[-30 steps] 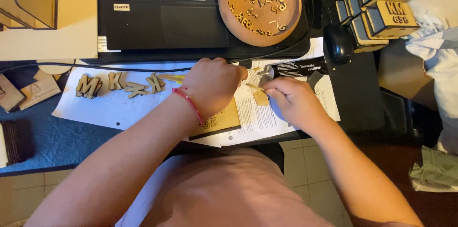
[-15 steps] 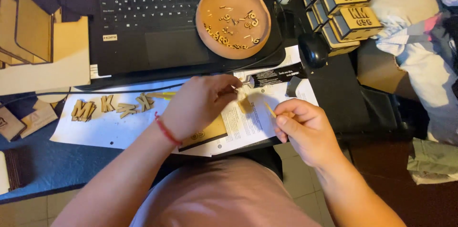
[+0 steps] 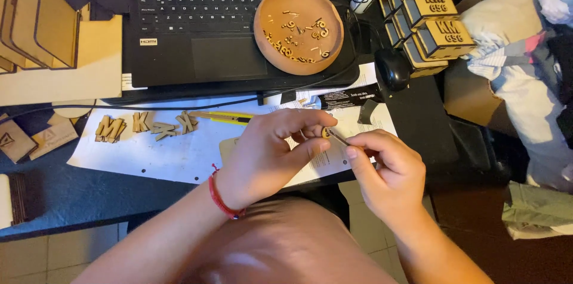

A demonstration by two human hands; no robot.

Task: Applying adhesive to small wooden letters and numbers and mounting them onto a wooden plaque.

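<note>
My left hand [image 3: 271,155], with a red cord on its wrist, pinches a small wooden piece [image 3: 325,132] between thumb and fingertips above the white paper sheet [image 3: 179,152]. My right hand [image 3: 388,170] holds a thin metal tool [image 3: 339,137] whose tip touches that piece. Both hands hover over the desk's front edge. Several wooden cut-out letters [image 3: 143,126] lie on the paper to the left, and a yellow utility knife [image 3: 224,117] rests just beyond my left hand.
A black laptop [image 3: 203,27] sits at the back with a round wooden bowl [image 3: 298,28] of small wooden bits on it. A black glue tube [image 3: 349,97], a black mouse [image 3: 394,68], stacked wooden boxes [image 3: 427,12], wooden panels [image 3: 48,39] at left, cloth at right.
Both hands have lifted off the paper and drawn toward me, coming together. The view has shifted, so the desk items sit further right and lower in frame.
</note>
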